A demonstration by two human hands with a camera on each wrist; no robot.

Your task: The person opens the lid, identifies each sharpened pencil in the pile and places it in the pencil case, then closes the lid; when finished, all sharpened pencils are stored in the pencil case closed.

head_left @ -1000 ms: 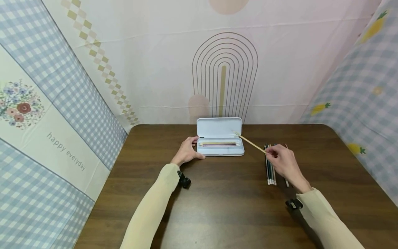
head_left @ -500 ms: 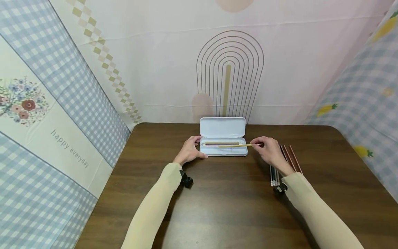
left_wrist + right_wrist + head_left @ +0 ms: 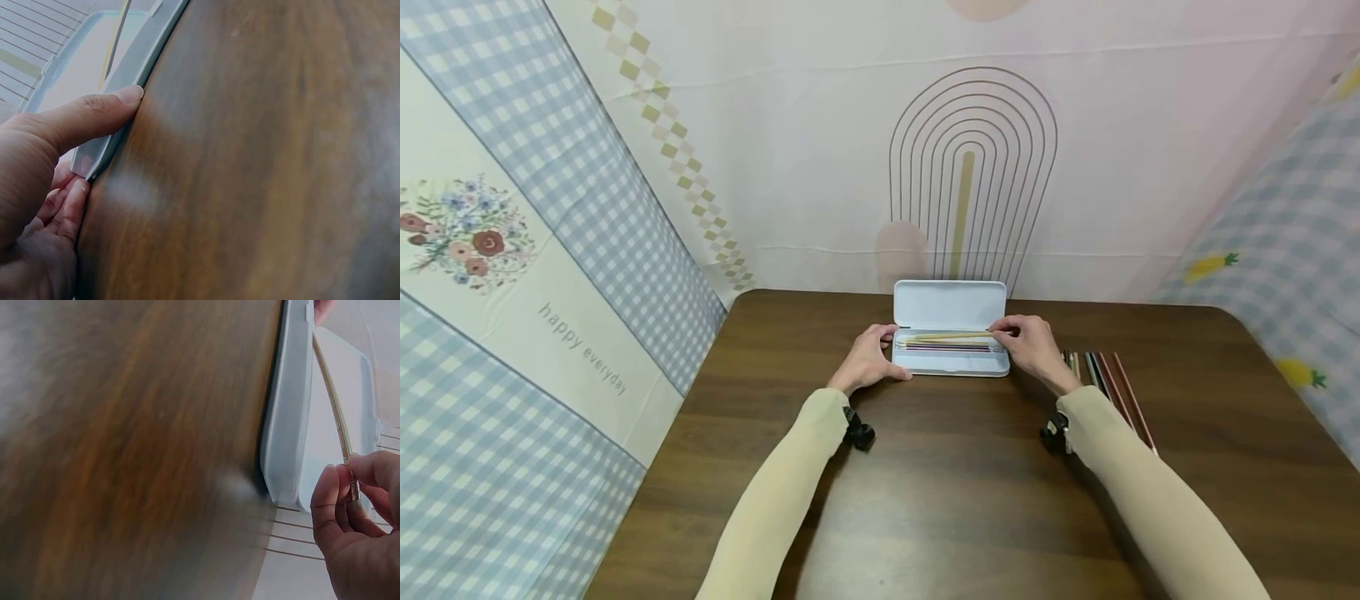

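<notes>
A pale blue pencil case lies with its lid raised at the table's far side. My left hand grips the case's left end, thumb at the front edge and fingers round the side. A yellow pencil is pinched near its end between my right thumb and fingers; that hand is at the case's right end. The pencil stretches over the case's back part, above several pencils lying inside. In the left wrist view, my left thumb presses the case's rim.
Several loose pencils, dark, reddish and other colours, lie on the brown table to the right, partly hidden by my right forearm. A patterned cloth hangs just behind the table. Checked cloths flank both sides.
My right hand has carried the yellow pencil leftward from beside the loose pencils to over the case, then a little toward its back. The left hand keeps its hold on the case.
</notes>
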